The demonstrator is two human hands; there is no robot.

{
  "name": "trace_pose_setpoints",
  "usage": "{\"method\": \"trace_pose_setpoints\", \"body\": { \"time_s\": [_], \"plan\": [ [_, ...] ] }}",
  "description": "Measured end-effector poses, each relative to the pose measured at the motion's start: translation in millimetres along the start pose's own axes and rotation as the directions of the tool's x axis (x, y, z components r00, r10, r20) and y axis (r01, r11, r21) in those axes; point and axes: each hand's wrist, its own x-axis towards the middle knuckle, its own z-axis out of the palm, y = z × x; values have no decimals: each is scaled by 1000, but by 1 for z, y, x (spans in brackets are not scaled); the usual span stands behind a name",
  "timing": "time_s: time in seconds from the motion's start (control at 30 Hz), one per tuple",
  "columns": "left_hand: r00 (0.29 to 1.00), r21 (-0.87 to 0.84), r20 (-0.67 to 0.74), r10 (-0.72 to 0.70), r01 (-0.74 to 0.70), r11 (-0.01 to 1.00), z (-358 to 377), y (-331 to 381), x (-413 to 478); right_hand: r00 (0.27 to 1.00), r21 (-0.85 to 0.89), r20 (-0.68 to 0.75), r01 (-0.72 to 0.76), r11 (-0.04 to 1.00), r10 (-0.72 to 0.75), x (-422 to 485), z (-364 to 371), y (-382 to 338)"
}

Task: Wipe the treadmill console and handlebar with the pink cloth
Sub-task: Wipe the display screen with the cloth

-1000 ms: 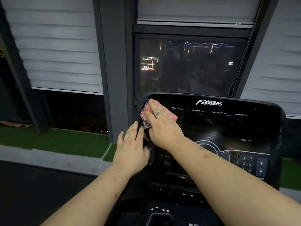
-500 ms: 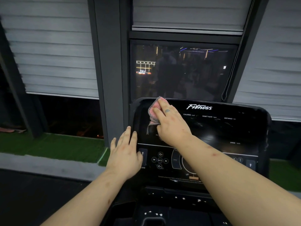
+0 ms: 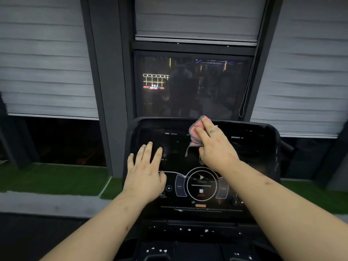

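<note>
The black treadmill console [image 3: 256,147] fills the lower middle of the view, with a glossy display above and a round control dial [image 3: 202,184] below. My right hand [image 3: 216,146] presses the pink cloth [image 3: 194,134] flat against the top middle of the display, near its upper rim. One corner of the cloth hangs down beside my palm. My left hand [image 3: 146,172] lies flat on the console's left half with its fingers spread and nothing in it. No handlebar is clearly in view.
Behind the console stands a dark window [image 3: 192,85] in a grey frame, with grey blinds [image 3: 45,59] on both sides and a cord [image 3: 244,95] hanging at the right. A green turf strip [image 3: 52,178] runs along the floor. The tray below the console [image 3: 188,230] carries white specks.
My right hand has slid the pink cloth rightward along the top of the display, from the upper left corner to the middle. My left hand moved from the console's left edge onto its face.
</note>
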Motion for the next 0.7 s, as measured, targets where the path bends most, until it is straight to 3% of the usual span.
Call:
{"method": "trace_pose_setpoints", "body": {
  "time_s": [0.53, 0.7],
  "plan": [
    [999, 67, -21, -48, 49, 997, 14, 37, 12, 972, 20, -20, -234, 972, 234, -52, -33, 121],
    [999, 59, -41, 27, -24, 998, 10, 71, 19, 957, 10, -24, -288, 958, 288, -65, -35, 142]
  ]
}}
